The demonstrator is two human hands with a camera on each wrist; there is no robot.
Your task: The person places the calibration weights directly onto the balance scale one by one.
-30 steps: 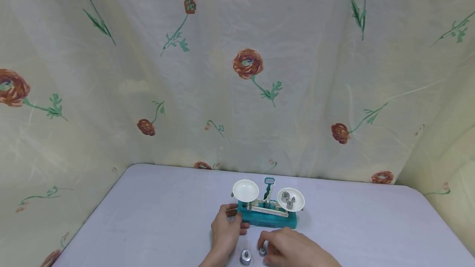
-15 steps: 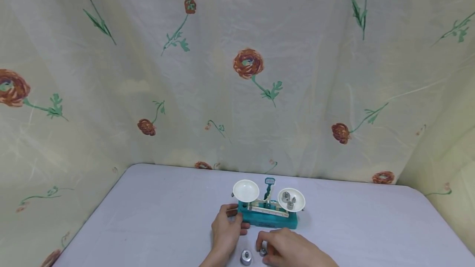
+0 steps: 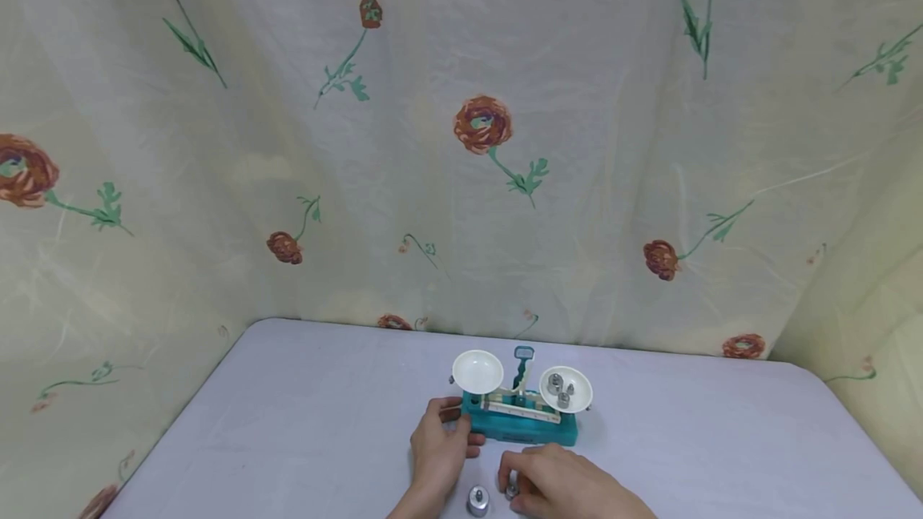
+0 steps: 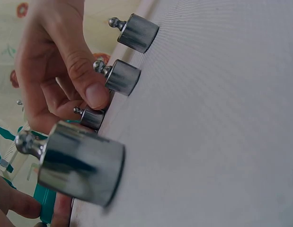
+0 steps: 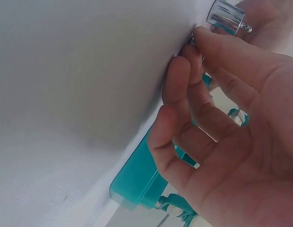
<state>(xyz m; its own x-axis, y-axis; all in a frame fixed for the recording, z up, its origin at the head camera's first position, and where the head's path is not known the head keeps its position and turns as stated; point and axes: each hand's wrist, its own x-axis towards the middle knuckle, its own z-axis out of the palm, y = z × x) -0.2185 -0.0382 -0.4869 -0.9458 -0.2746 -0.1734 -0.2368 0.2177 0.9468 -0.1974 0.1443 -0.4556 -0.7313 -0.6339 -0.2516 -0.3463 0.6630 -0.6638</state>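
A teal balance scale (image 3: 521, 425) with two white pans stands on the table. My left hand (image 3: 438, 443) holds the left end of its base, thumb and fingers at the corner. In front of the scale, my right hand (image 3: 558, 480) pinches a small metal weight (image 4: 92, 118) between thumb and fingertips, down at the tabletop. The right wrist view shows that weight mostly hidden behind the fingers. A large weight (image 3: 478, 499) stands between the hands. Two more weights, a middle one (image 4: 122, 77) and a farther one (image 4: 139, 33), stand beside the right thumb in the left wrist view.
The right pan (image 3: 582, 380) carries several small weights and sits lower than the bare left pan (image 3: 477, 371). A pale cloth covers the table (image 3: 324, 407). Behind it hangs a flowered curtain (image 3: 577, 247).
The right fingers have shifted very slightly left at the small weight. The left hand and the scale have stayed in place.
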